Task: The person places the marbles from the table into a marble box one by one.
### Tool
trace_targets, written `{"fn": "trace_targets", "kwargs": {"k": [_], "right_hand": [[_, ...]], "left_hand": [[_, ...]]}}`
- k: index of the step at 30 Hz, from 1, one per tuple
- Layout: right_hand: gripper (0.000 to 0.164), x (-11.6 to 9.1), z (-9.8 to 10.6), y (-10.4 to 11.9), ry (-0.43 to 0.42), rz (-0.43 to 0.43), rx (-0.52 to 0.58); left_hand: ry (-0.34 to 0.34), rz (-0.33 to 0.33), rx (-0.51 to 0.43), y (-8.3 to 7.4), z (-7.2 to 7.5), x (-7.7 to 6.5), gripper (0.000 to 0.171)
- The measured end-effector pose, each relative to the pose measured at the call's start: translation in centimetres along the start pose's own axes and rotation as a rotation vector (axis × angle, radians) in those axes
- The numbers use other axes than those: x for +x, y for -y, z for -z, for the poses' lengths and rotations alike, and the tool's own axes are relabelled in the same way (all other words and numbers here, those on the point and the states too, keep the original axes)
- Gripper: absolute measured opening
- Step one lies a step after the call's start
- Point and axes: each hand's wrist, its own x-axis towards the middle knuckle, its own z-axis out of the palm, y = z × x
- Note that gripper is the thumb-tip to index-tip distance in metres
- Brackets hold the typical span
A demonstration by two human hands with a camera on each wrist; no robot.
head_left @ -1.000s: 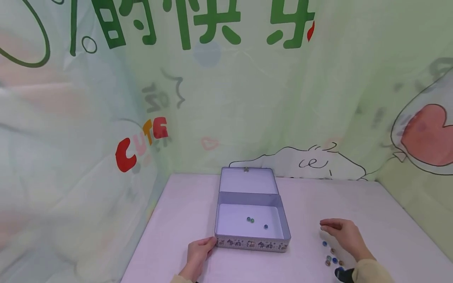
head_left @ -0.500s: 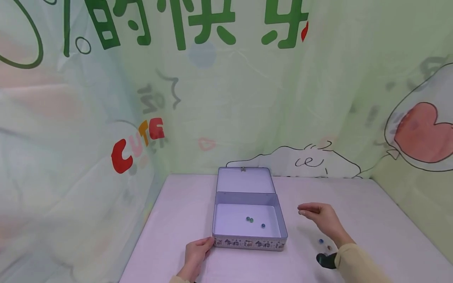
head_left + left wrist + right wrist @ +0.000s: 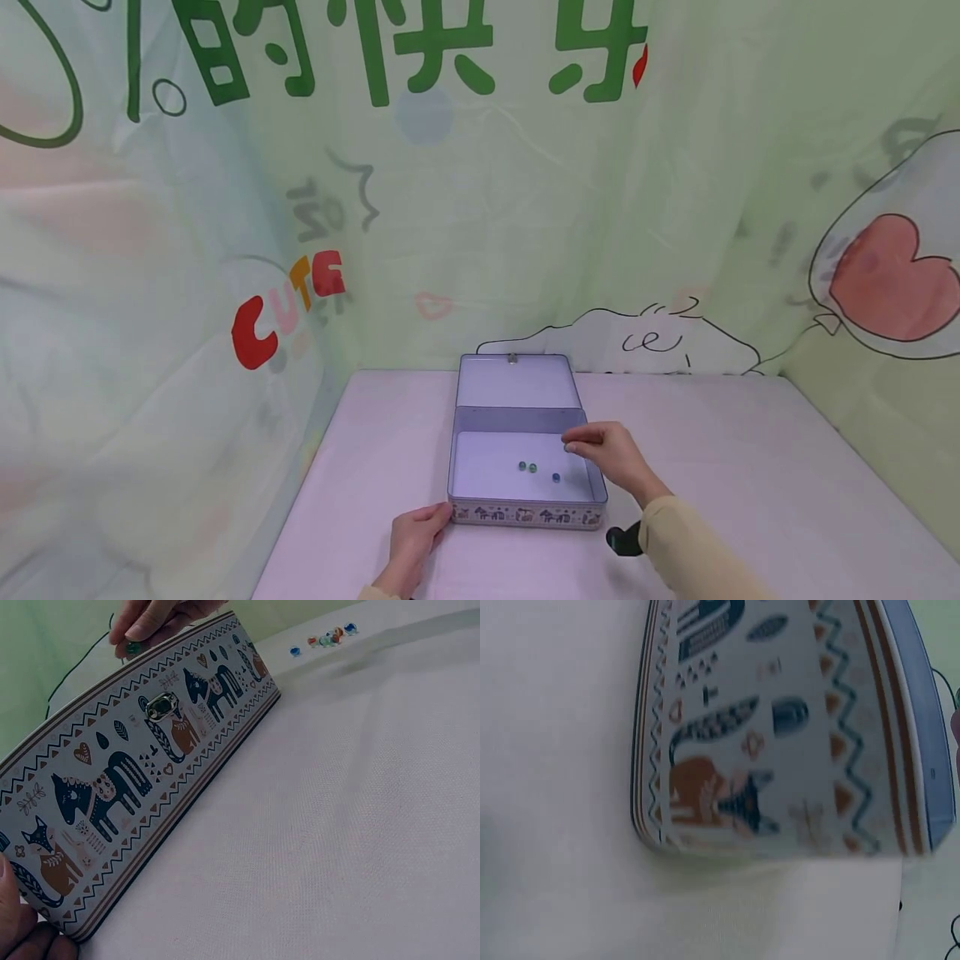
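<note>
A tin box (image 3: 527, 514) with fox and horse patterns stands on the table, its lid (image 3: 517, 382) tipped back. Three marbles lie on its floor: a green marble (image 3: 532, 468), a darker marble (image 3: 522, 466) beside it, and a blue marble (image 3: 556, 477) to the right. My left hand (image 3: 413, 542) grips the box's near left corner, thumb on the front wall. Over the right part of the box, my right hand (image 3: 611, 457) pinches a green marble (image 3: 133, 648), which shows between the fingertips in the left wrist view. The right wrist view shows the patterned wall (image 3: 765, 742) but no hand.
Several loose marbles (image 3: 327, 640) lie on the white tabletop (image 3: 337, 787) to the right of the box, hidden in the head view. A metal clasp (image 3: 160, 706) sits on the front wall. A printed cloth (image 3: 480, 208) hangs behind the table.
My right hand has moved left from beside the loose marbles to over the box, fingertips still pinched together. My left hand has stayed at the box corner. The head view has shifted slightly.
</note>
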Motion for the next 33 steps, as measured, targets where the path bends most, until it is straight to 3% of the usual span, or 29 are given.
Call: {"fn": "trace_targets", "kwargs": {"k": [6, 18, 33], "right_hand": [[0.019, 0.2, -1.4, 0.7, 0.016, 0.011, 0.004], [0.018, 0.2, -2.0, 1.3, 0.014, 0.032, -0.019], [0.019, -0.2, -1.0, 1.4, 0.007, -0.01, -0.015]], "left_hand": [[0.004, -0.002, 0.006, -0.1, 0.1, -0.1, 0.025], [0.003, 0.013, 0.0, 0.0, 0.1, 0.2, 0.024], [0.002, 0.009, -0.009, 0.4, -0.1, 0.5, 0.022]]}}
